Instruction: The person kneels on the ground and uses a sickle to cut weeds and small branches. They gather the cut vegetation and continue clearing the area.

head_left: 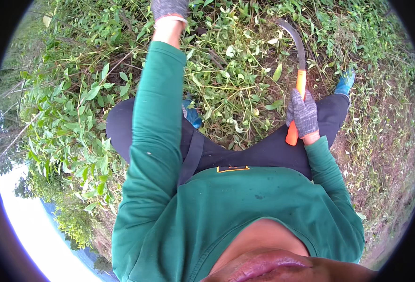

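Observation:
My right hand, in a grey knitted glove, is closed round the orange handle of a sickle. The curved metal blade points away from me, its tip bending left over the low plants. Stretched far forward, my left hand wears a similar dark grey glove with a pale cuff. Its fingers lie beyond the upper edge of the picture, so what they do is hidden. Leafy green plants and thin stems cover the ground between my legs and around both hands.
My legs in dark trousers are spread, with a blue boot at the right and another boot partly behind my left arm. Taller leafy shrubs and bare twigs stand at the left. Cut or dry stems litter the ground at the right.

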`<state>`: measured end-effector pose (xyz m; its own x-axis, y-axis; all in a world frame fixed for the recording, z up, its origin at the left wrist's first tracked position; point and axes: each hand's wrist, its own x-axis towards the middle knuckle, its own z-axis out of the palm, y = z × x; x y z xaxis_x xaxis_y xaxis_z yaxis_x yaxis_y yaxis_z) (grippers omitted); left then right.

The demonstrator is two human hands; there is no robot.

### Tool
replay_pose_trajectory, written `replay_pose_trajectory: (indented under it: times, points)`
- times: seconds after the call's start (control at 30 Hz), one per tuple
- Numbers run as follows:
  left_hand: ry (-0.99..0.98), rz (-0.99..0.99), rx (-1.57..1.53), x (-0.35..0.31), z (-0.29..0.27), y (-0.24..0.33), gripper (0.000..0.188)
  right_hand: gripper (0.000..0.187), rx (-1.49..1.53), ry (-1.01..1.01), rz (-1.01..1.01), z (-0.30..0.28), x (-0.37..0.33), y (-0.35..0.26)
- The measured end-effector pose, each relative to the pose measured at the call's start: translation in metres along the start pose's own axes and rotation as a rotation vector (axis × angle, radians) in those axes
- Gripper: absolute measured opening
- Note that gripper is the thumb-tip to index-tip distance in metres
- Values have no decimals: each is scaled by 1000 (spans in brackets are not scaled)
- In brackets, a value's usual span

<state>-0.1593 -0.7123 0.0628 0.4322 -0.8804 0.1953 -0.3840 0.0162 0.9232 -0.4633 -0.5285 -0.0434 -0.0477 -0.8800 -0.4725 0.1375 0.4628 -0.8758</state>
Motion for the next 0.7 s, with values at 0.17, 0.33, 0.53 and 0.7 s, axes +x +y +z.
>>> replay_pose_trajectory:
  times: [0.17,0.33,0.53,0.7]
  points:
    - [-419,456,398,-7,-41,57,15,17,136,110,-192,-5,26,-2]
    - [-412,394,384,-34,-92,36,28,31,-854,-375,-548,26,-1,-31]
    - [-230,441,483,-34,-83,46,19,26,-1604,-784,-646,112,59,-2]
    - [-360,315,436,-53,-101,51,24,35,-1723,-289,-327,-26,117,-51]
